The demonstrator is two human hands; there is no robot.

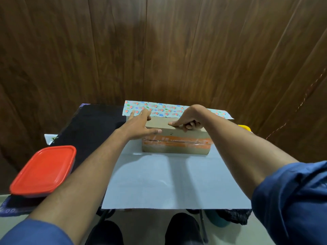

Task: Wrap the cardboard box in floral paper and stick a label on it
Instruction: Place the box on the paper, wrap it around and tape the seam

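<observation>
1. The cardboard box lies on its long side toward the far edge of the tabletop, resting on the floral paper, whose plain pale side faces up.
2. The paper's far end shows its flower print beyond the box and reaches the far edge of the tabletop; its near end hangs just past the near edge.
3. An orange band under clear tape runs along the box's near face.
4. The left hand lies spread on the box's left end, fingers straight and wide, thumb stretched along the top near edge, fingertips reaching the printed paper behind.
5. The right hand rests on top of the box toward its right, fingers curled under with the knuckles on the cardboard and the thumb pointing left; whether it pinches anything, I cannot tell.
6. A red-lidded container sits at the near left corner of the tabletop, on a black cloth.
7. A yellow object peeks out at the right edge, behind the right forearm.
8. Both blue sleeves are pushed up.
</observation>
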